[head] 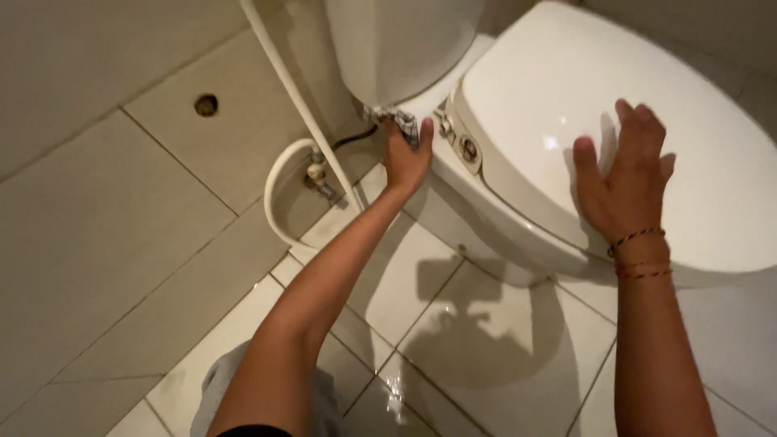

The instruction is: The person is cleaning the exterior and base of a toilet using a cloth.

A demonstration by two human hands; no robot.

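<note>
Left hand point(407, 156): closed on patterned cloth point(399, 121) at toilet base rear edge, upper centre | right hand point(622, 180): open, flat on closed lid point(526, 89) | floor point(486, 356): lower frame.

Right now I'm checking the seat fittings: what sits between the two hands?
In the head view, the seat hinge fittings lie between the left hand with its cloth and the right hand on the closed lid.
</note>
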